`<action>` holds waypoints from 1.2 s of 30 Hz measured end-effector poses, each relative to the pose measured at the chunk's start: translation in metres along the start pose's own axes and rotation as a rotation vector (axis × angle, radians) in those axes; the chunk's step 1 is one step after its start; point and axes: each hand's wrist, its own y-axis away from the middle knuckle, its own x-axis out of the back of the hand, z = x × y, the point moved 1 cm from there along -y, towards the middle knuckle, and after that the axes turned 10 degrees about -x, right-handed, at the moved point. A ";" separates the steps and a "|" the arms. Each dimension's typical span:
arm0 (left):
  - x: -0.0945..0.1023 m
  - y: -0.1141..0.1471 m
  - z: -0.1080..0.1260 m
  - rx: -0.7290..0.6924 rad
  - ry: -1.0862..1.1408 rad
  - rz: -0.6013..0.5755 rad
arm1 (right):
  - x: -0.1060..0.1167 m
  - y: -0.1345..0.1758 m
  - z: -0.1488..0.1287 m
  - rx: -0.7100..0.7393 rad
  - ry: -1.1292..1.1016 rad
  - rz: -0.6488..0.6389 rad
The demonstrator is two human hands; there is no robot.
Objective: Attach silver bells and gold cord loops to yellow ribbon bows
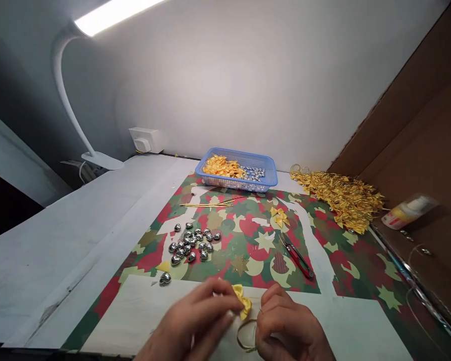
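Observation:
A small yellow ribbon bow (245, 305) is pinched between the thumb and fingers of my left hand (197, 316), low in the middle of the head view. Just to the right, my right hand (287, 321) is closed, its fingertips pressed together on a thin gold cord (239, 337) that curves in a loop below the bow. How the cord joins the bow is hidden by my fingers. Silver heart-shaped bells (190, 240) lie loose beyond my left hand. Red-handled thread snips (298, 258) rest beyond my right hand.
A blue basket (236, 183) of yellow bows and silver bells stands by the wall. Gold cords (206, 204) and two bows (279, 217) lie before it. Finished-looking corded bows (346, 198) are heaped at right, near a bottle (404, 214). A lamp (103, 160) stands left.

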 end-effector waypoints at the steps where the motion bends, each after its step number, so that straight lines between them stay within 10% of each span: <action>1: 0.004 -0.007 -0.002 0.023 -0.053 -0.003 | 0.000 0.001 0.001 -0.044 -0.072 -0.005; 14: -0.006 -0.030 -0.031 0.077 -0.172 -0.251 | 0.004 0.016 0.011 -0.310 -0.322 0.116; 36: -0.007 -0.025 -0.006 0.217 0.356 -0.066 | -0.009 0.011 -0.003 -0.452 -0.261 0.230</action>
